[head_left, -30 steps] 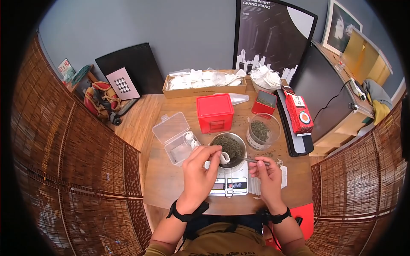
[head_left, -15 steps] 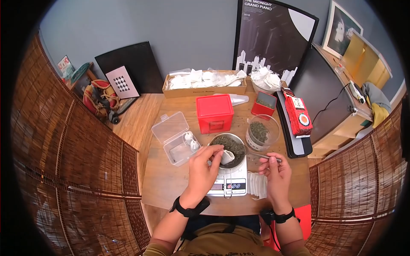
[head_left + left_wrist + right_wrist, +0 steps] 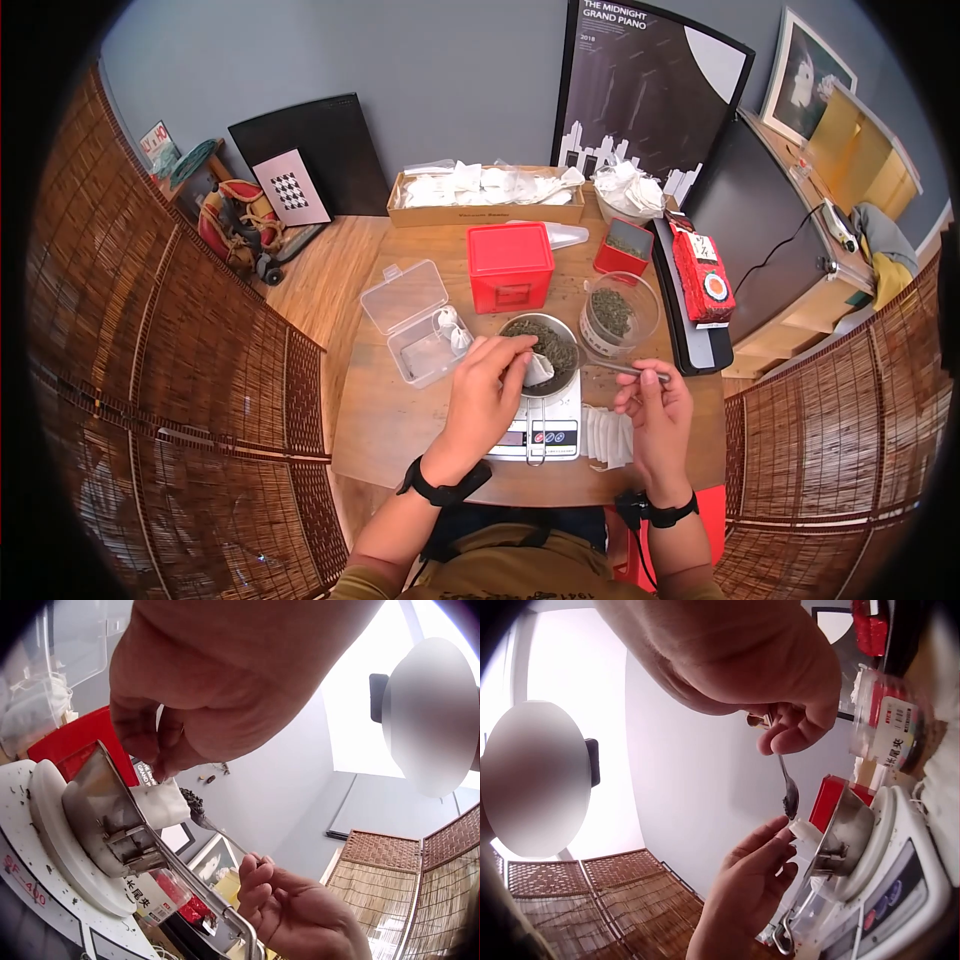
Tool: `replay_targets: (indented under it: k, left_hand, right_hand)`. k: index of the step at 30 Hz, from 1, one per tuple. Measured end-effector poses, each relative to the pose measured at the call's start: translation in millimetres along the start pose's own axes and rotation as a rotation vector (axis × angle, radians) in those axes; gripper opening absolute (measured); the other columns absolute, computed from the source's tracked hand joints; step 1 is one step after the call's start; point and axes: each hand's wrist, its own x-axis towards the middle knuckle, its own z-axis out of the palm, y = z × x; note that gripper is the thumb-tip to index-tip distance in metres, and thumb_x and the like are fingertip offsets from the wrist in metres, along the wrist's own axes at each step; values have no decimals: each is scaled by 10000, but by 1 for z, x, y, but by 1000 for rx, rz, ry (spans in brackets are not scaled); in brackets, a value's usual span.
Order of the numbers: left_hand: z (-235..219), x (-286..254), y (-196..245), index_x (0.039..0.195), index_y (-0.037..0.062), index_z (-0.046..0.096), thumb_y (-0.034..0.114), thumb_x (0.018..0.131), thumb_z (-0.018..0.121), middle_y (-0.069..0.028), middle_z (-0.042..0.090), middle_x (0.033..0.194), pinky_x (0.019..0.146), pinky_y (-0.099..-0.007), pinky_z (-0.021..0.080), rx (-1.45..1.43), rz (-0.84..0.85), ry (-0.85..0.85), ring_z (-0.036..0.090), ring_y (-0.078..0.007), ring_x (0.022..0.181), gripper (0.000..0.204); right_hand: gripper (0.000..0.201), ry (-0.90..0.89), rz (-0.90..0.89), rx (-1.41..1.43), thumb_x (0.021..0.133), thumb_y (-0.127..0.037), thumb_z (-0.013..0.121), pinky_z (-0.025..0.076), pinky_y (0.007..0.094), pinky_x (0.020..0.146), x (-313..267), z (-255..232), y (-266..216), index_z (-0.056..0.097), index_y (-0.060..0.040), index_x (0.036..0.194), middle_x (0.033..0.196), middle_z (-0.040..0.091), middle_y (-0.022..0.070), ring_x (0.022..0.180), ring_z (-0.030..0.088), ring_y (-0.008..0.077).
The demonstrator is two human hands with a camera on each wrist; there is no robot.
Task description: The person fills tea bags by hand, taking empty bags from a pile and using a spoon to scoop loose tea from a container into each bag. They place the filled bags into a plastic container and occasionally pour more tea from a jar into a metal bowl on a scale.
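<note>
Spoon (image 3: 791, 791) shifted right, gripped in right hand (image 3: 660, 418); left hand (image 3: 482, 395) pinches white pouch (image 3: 540, 371), partly hidden.

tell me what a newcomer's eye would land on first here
Probably the bright red box near the centre, behind a metal bowl of leaves on a white scale. Then the left hand, pinching a small white bag at the bowl, and the right hand, holding a spoon.

Bowl (image 3: 97, 806) and spoon (image 3: 790, 789) are smooth, shiny metal; the pouch (image 3: 161, 804) looks matt, cloth-like; the bench (image 3: 390, 435) is smooth wood; the box (image 3: 405, 296) near its left edge is clear, glossy plastic.
</note>
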Motion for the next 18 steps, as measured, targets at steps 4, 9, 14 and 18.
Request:
replay_targets:
  k: [4,9,14,18]
  left_hand:
    - [2,0,1,1209,-14,769,-16,994,720,-133,736,920,703,-347,519,-23,-5,17,636,-234,761,221]
    - [1,1,3,1236,-14,753,-17,1001,713,-128,732,923,701,-338,519,-59,-41,17,643,-221,765,239]
    - [2,0,0,1252,-16,744,-20,1005,705,-127,736,944,709,-332,528,-69,-58,35,661,-210,766,249]
    - [2,-1,-1,1265,-20,740,-3,1018,707,-132,764,976,748,-323,562,-123,-116,55,713,-198,801,249]
  right_hand:
    - [229,-15,-10,-59,1154,-181,607,576,295,776,-1,1,-1,644,-6,1296,1094,765,140,865,709,142]
    - [231,-41,-30,-126,1156,-180,603,576,290,788,-1,3,-2,648,-2,1297,1100,767,133,875,705,133]
    - [230,-78,-56,-203,1160,-182,594,574,282,793,2,12,-8,651,-2,1291,1112,767,118,879,700,120]
    - [225,-103,-61,-227,1161,-185,591,574,279,794,6,14,-8,651,-9,1289,1118,765,110,887,702,114]
